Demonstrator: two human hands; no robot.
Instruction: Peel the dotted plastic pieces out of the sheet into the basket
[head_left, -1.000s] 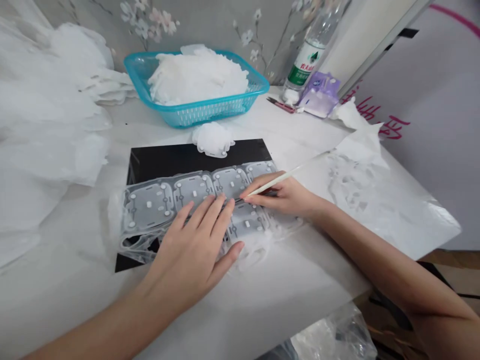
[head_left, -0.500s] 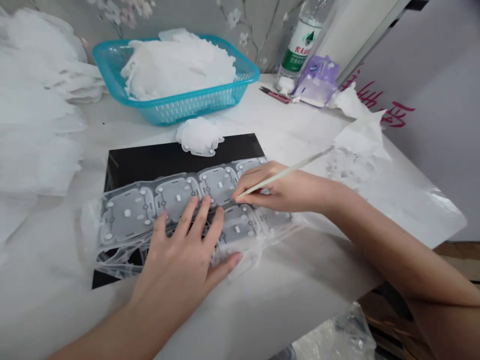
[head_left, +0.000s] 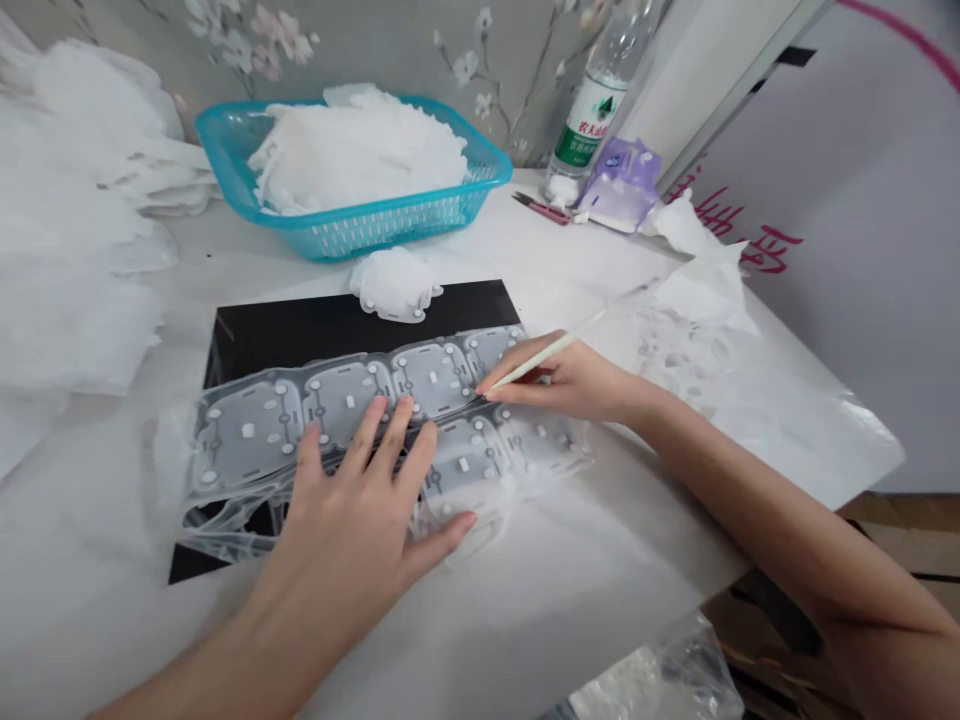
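Observation:
A translucent rubber sheet of square keypad sections (head_left: 337, 410) lies across a black mat (head_left: 300, 325) on the white table. My left hand (head_left: 360, 510) rests flat on the sheet with its fingers spread, pressing it down. My right hand (head_left: 570, 380) pinches a thin white stick tool (head_left: 559, 348) like a pen. The stick's tip touches the sheet near its upper middle, just right of my left fingertips. A small loose white rubber piece (head_left: 394, 285) sits at the mat's far edge.
A turquoise basket (head_left: 352, 225) heaped with white pieces stands behind the mat. A large white pile (head_left: 67, 230) fills the left. At the back right are a water bottle (head_left: 592, 110), a purple pack (head_left: 619, 185) and a red-handled tool (head_left: 541, 208). Crumpled white paper (head_left: 705, 290) lies right.
The sheet and both hands sit further left in the view than a second ago. My right hand holds the stick at about the same seam on the sheet. My left hand stays flat.

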